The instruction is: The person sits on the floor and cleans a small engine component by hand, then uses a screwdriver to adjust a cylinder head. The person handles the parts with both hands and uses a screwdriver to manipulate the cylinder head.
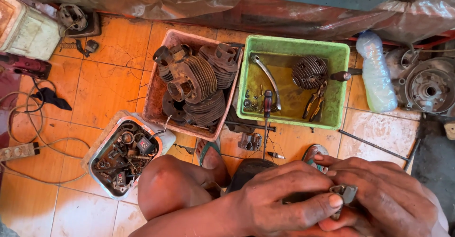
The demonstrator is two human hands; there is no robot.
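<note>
Hands together low in the frame, both clamped on one small grey metal part (345,195): left hand (284,201) pinching it under the thumb, right hand (384,194) wrapping it from the other side, fingers overlapping. Part itself mostly hidden, blocky and dull, only its top edge showing between the thumbs. Bare knee (168,182) just left of the hands; sandalled feet on the floor beyond.

Ahead on the orange tiled floor (104,85), three containers side by side. Green plastic tub (289,45), square, holding murky yellowish liquid, a round finned cylinder head (310,72), a curved chrome lever (268,75), pliers (313,105) and a screwdriver (268,103). Touching its left wall, a worn pink tub (156,87) stacked with rusty finned engine cylinders (194,78). Nearer the knee, a white-rimmed tray (106,139) packed with small rusty, greasy bits.

Clear plastic bottle (375,73) lying right of the green tub, round metal engine casing (429,87) beyond it at the frame edge. White power strip (19,150) and looping cord at far left. Open tiles left of the pink tub and between tray and cord; little free room near the hands.
</note>
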